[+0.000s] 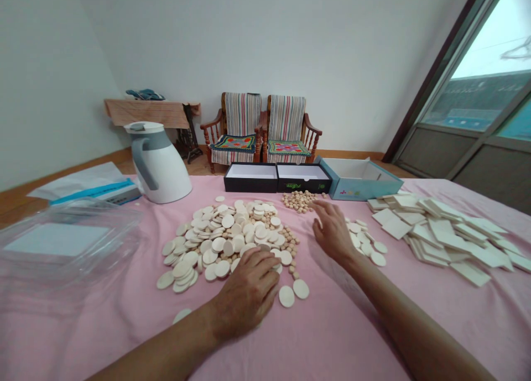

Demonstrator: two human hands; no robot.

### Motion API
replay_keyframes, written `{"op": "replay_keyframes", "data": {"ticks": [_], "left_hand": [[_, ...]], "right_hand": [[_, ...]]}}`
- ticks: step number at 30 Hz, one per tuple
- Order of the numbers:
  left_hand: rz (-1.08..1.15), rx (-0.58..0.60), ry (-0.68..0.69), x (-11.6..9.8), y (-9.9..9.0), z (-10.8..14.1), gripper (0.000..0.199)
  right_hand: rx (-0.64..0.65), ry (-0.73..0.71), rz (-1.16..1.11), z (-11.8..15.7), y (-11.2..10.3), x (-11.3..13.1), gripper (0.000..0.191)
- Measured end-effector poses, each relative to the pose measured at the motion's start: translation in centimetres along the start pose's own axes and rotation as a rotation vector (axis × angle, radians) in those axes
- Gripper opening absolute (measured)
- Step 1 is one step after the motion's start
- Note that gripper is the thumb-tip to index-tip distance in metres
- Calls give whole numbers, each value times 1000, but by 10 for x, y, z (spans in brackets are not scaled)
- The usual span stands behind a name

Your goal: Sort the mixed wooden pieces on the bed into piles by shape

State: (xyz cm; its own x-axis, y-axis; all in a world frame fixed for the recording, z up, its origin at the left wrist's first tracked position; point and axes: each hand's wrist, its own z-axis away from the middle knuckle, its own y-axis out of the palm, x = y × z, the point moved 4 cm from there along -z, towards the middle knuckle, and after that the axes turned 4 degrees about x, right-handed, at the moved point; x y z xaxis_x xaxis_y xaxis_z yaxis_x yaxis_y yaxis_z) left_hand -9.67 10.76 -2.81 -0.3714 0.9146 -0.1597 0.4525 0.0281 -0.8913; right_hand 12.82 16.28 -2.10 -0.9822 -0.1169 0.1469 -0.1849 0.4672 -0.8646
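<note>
My left hand (250, 286) rests palm down on the near edge of a pile of pale wooden discs (215, 243), its fingers stretched over several of them. Small round wooden beads (289, 238) lie mixed in at the pile's right side. My right hand (333, 230) hovers beyond, thumb apart from the fingers, with its fingertips beside a separate heap of wooden beads (297, 201). Nothing shows in its grasp. Just right of that hand lies a smaller group of discs (365, 241). Two loose discs (293, 293) sit between my forearms.
Two black boxes (251, 185) and a light blue box (360, 189) stand open at the back. Square wooden tiles (443, 231) are heaped on the right. A white jug (160, 168) and a clear plastic tray (70, 243) occupy the left of the pink cloth (315, 342).
</note>
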Motion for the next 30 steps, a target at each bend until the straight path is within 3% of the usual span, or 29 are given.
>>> {"op": "replay_keyframes", "data": {"ticks": [4,10,18,21,26,30], "left_hand": [[-10,-6,6,-1,0,0,16],[-6,0,4,-1,-1,-1,17],[1,17,0,-1,-1,-1,15],[8,14,-1,0,-1,-1,15],[7,8,2,-1,-2,0,16],[11,6,-4,-1,-2,0,16]], "right_hand": [[206,-270,-216,-1,32,34,47],[324,-352,-218,-19,44,60,50],[280,-189,-244,-23,44,56,27],[236,-53,-149,-21,27,39,21],[218,237,193,-22,-15,1,24],[226,197,193,-23,-16,-4,28]]}}
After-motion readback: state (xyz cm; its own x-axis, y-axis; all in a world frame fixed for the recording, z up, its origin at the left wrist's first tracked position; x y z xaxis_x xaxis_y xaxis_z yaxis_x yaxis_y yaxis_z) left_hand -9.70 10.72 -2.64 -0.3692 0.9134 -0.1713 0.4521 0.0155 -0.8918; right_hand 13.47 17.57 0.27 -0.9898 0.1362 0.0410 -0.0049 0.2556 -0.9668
